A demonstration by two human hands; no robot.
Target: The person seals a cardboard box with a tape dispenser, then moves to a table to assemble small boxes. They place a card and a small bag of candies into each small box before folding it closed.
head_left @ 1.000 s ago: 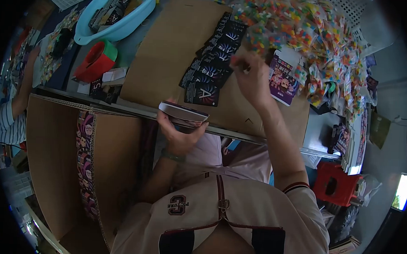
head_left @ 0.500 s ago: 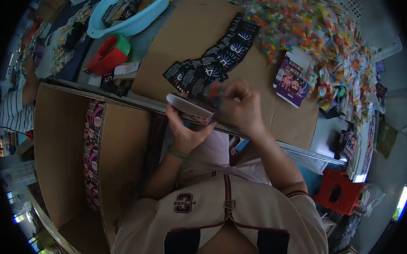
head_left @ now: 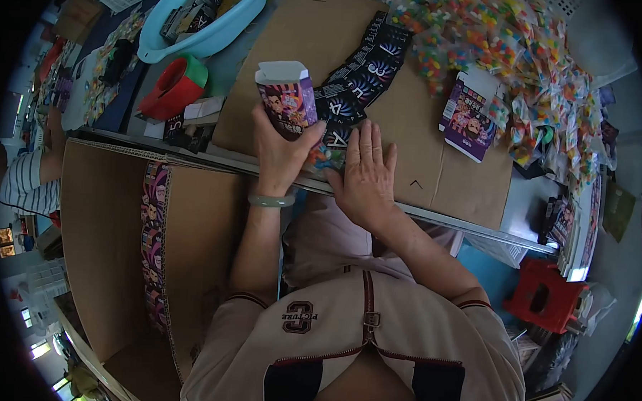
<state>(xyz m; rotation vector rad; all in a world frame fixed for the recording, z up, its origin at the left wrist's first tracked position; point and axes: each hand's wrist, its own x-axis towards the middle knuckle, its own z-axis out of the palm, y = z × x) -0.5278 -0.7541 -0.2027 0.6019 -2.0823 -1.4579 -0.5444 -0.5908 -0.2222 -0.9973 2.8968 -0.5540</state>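
My left hand (head_left: 284, 152) grips a purple printed cardboard box (head_left: 288, 104), its white flaps open at the top end. My right hand (head_left: 369, 170) lies flat with fingers stretched, fingertips by the near end of a row of black cards (head_left: 369, 73). These overlap in a curved line and bear white marks such as A, 4 and 3. Between the hands, at the cardboard's near edge, lies a small clear packet of coloured pieces (head_left: 326, 158), partly hidden by the left thumb. A second purple box (head_left: 471, 121) rests on the cardboard sheet (head_left: 437, 170) to the right.
A big heap of clear packets with coloured pieces (head_left: 478, 42) covers the back right. A blue basin (head_left: 232, 28) of black packs and a red and green tape dispenser (head_left: 172, 90) stand left. An open carton (head_left: 104, 248) is below. Another person's striped sleeve (head_left: 32, 181) shows far left.
The box in my left hand has moved up and away over the cardboard and turned its printed face up. My right hand has released the small packet and come down flat near the cards.
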